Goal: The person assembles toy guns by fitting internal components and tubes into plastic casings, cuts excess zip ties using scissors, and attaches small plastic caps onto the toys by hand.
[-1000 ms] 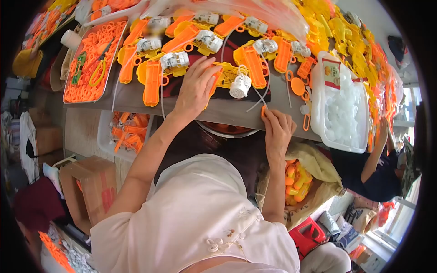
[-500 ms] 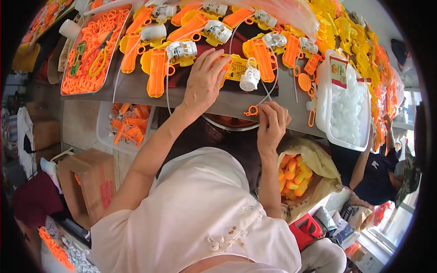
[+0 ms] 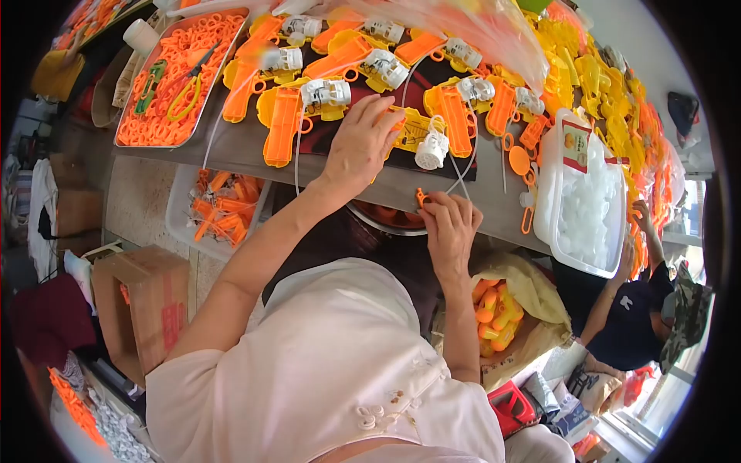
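My left hand grips the orange handle end of a yellow toy gun half at the table's front edge. A round white part sits at the other end of that half. Lower right, my right hand pinches a small orange trigger piece in front of the table edge. Thin clear tubes cross just above its fingers. Similar assemblies with orange handles and white units lie in rows behind and beside my left hand.
A metal tray of orange rings and cutters stands at left. At right is a white tub of clear parts, with yellow shells behind. Below are a bin, a sack and a carton. A co-worker is at far right.
The view has shifted a little. My right hand has moved left and slightly down along the table edge with the orange piece, while my left hand stays on the yellow half.
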Available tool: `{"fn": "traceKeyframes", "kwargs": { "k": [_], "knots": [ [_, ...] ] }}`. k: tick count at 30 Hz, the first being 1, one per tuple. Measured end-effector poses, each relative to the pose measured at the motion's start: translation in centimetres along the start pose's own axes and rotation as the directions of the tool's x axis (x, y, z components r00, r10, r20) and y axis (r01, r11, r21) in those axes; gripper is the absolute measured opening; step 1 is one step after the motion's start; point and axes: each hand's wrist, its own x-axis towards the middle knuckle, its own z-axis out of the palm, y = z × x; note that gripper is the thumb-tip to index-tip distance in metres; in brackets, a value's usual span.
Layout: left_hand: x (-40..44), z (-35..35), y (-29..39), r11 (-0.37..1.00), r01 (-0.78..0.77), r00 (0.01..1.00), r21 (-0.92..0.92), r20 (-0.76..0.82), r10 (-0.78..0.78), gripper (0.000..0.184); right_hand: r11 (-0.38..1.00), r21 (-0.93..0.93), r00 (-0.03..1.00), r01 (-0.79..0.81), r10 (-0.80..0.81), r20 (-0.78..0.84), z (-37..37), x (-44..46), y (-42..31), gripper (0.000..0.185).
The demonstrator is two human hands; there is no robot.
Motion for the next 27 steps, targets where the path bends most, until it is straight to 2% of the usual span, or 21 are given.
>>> {"fn": "traceKeyframes", "kwargs": {
  "k": [4,7,12,15,18,21,24,27],
  "knots": [
    [-0.4,0.6,0.0,1.0,-0.017,0.998,0.001,-0.064,0.017,0.028,0.999,-0.009,0.975,-0.032,0.03,-0.219,1.5,1.1,-3.0,0.028],
    [-0.5,0.7,0.0,1.0,-0.021,0.997,-0.021,-0.071,0.019,0.027,0.988,-0.143,0.965,-0.056,0.017,-0.26,2.6,4.0,-4.5,0.029],
    [-0.6,0.6,-0.2,0.999,-0.002,0.997,-0.035,-0.073,0.0,0.027,0.968,-0.252,0.982,-0.016,-0.032,-0.188,4.5,5.7,-3.9,0.028],
    [-0.7,0.7,-0.3,1.0,-0.016,0.997,-0.024,-0.082,0.014,0.027,0.963,-0.268,0.989,-0.022,-0.018,-0.147,4.6,5.8,-3.6,0.035],
    [-0.6,0.8,-0.3,1.0,-0.012,0.996,-0.013,-0.084,0.011,0.031,0.958,-0.286,0.99,0.024,-0.063,-0.125,4.2,6.1,-3.8,0.029],
    [-0.3,0.2,-0.3,0.995,0.005,0.998,-0.104,-0.063,-0.012,0.03,0.94,-0.315,0.986,0.132,-0.156,-0.051,3.4,6.3,-2.8,0.031],
    [0.5,-0.5,-0.5,0.987,0.073,0.997,-0.142,0.033,-0.069,0.033,0.898,-0.32,0.951,0.303,-0.304,0.048,1.8,6.8,-1.4,0.036],
    [0.9,-0.9,-0.1,0.984,0.131,0.99,-0.118,0.07,-0.123,0.034,0.842,-0.423,0.936,0.336,-0.349,0.049,3.2,6.4,-1.9,0.038]
  ]
}}
